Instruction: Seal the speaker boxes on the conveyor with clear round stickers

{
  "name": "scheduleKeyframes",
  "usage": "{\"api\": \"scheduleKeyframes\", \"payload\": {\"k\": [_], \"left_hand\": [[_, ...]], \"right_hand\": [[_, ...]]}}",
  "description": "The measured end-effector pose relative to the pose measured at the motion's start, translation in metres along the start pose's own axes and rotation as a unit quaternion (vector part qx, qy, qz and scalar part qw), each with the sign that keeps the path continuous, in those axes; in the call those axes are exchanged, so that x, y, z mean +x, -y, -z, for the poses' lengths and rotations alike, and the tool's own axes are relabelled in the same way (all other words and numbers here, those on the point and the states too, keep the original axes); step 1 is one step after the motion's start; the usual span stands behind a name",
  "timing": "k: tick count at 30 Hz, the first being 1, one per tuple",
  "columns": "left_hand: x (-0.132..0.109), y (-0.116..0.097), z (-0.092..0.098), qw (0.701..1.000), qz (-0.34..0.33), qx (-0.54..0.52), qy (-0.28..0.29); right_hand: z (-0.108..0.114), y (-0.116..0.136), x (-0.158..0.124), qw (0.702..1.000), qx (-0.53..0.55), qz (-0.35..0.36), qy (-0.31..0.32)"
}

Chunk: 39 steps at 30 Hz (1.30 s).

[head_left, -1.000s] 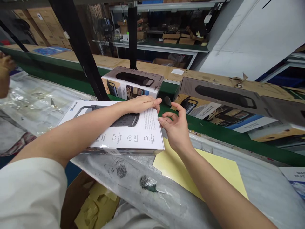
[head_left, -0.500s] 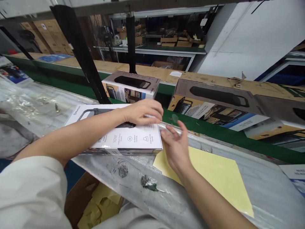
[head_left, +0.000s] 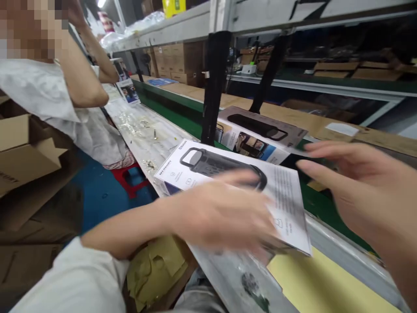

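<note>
At the far left, a co-worker [head_left: 65, 87] in a white smock stands with both arms raised; an opened cardboard box [head_left: 19, 148] is placed just beside them. A red stool [head_left: 128, 180] is seen on the blue floor [head_left: 104, 204] beyond the near edge of the workbench [head_left: 143, 139], whose top is covered with scuffed plastic sheeting. Yellow paper scraps [head_left: 156, 269] are heaped below that edge, in a brown carton.

The left hand [head_left: 224, 215], its white sleeve [head_left: 71, 278] at the lower left, is blurred across the front of a speaker carton [head_left: 228, 174]. Its fingers are extended, not clenched, but contact with the carton and any grasp cannot be told. The carton lies flat and angled on the tabletop, printed with a black speaker, its far corner near the bench's green-sided far edge [head_left: 321, 204]. A second speaker carton [head_left: 260, 130] rests behind it, beyond the edge, with a black upright post [head_left: 213, 87] to its left. A yellow sheet [head_left: 322, 282] lies on the tabletop by the first carton's near right corner. At the right, the right hand [head_left: 368, 191] is held open, fingers [head_left: 329, 150] spread, empty, just beside the carton's right edge.
</note>
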<state>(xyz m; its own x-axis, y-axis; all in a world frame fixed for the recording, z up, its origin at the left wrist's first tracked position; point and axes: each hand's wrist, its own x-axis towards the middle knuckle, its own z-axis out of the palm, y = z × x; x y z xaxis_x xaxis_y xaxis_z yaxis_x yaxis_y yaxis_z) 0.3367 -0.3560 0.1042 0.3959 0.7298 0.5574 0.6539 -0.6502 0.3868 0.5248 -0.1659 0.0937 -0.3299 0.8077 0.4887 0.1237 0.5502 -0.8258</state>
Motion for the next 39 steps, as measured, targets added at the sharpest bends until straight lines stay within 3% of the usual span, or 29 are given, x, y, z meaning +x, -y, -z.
{"api": "scheduleKeyframes", "payload": {"k": [1, 3, 5, 7, 10, 14, 19, 24, 27, 30, 34, 36, 39], "left_hand": [[-0.019, 0.009, 0.017, 0.988, 0.12, 0.022, -0.099], [-0.054, 0.033, 0.039, 0.905, 0.341, 0.012, -0.254], [-0.083, 0.057, 0.046, 0.813, 0.489, -0.094, -0.302], [-0.102, 0.076, 0.043, 0.75, 0.546, -0.25, -0.279], [-0.111, 0.09, 0.036, 0.699, 0.528, -0.392, -0.28], [-0.11, 0.092, 0.036, 0.67, 0.522, -0.429, -0.306], [-0.11, 0.092, 0.035, 0.643, 0.529, -0.447, -0.326], [-0.11, 0.091, 0.033, 0.647, 0.512, -0.461, -0.327], [-0.11, 0.091, 0.033, 0.64, 0.519, -0.46, -0.331], [-0.111, 0.091, 0.032, 0.638, 0.522, -0.458, -0.331], [-0.111, 0.092, 0.031, 0.631, 0.527, -0.458, -0.339], [-0.111, 0.093, 0.031, 0.628, 0.533, -0.452, -0.343], [-0.111, 0.093, 0.033, 0.631, 0.54, -0.436, -0.346]], "right_hand": [[-0.017, 0.009, 0.01, 0.997, 0.001, 0.017, 0.071], [-0.055, 0.026, 0.029, 0.979, 0.028, 0.029, 0.199], [-0.094, 0.04, 0.043, 0.944, 0.073, 0.022, 0.322], [-0.133, 0.049, 0.052, 0.895, 0.124, -0.009, 0.427], [-0.185, 0.052, 0.057, 0.844, 0.185, -0.057, 0.501], [-0.232, 0.044, 0.059, 0.833, 0.196, -0.092, 0.509], [-0.259, 0.037, 0.064, 0.815, 0.174, 0.01, 0.552], [-0.273, 0.034, 0.067, 0.795, 0.129, 0.111, 0.582], [-0.281, 0.031, 0.068, 0.805, 0.049, 0.176, 0.565], [-0.283, 0.026, 0.069, 0.826, 0.005, 0.198, 0.527], [-0.266, 0.016, 0.067, 0.847, -0.014, 0.223, 0.483], [-0.253, 0.013, 0.063, 0.812, -0.038, 0.302, 0.498], [-0.24, 0.018, 0.055, 0.725, -0.131, 0.425, 0.525]]}}
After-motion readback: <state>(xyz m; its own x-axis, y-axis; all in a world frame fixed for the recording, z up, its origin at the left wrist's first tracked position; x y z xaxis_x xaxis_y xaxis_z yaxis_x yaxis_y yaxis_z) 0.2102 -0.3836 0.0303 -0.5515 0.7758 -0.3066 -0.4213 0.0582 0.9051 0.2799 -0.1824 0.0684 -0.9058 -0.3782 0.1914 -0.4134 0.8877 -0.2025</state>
